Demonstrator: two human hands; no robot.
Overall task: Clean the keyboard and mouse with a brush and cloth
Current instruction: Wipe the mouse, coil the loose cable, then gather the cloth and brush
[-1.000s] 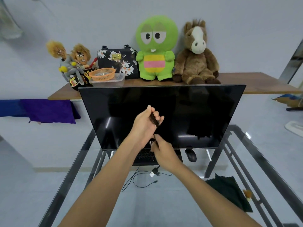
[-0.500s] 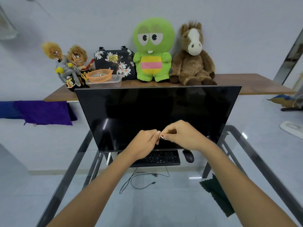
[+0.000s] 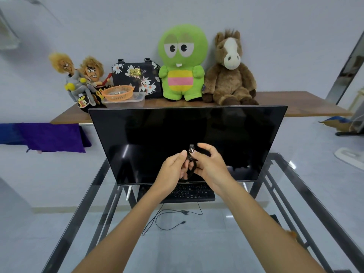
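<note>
Both of your hands are up in front of the black monitor [image 3: 187, 142], close together and touching. Your left hand [image 3: 173, 168] has its fingers curled around the low part of a small black brush [image 3: 194, 160]. Your right hand [image 3: 209, 164] pinches the top part of the same brush, with a finger tip near its shiny metal band. The dark brush is hard to see against the dark screen, so its full shape is not clear.

The black keyboard [image 3: 189, 194] lies flat on the glass table [image 3: 295, 174], just under the bottom edge of the monitor and below your hands. A thin black cable [image 3: 167, 219] curls on the glass in front of the keyboard. The mouse is hidden behind your right arm. A bit of dark cloth [image 3: 274, 217] peeks out past your right arm, near the right side of the table.

Behind the monitor is a wooden shelf [image 3: 295, 103]. On it sit a green plush toy [image 3: 182, 62], a brown plush horse [image 3: 230, 69], a flowered black bag [image 3: 136, 77], an orange basket [image 3: 118, 92] and two dolls [image 3: 82, 79]
</note>
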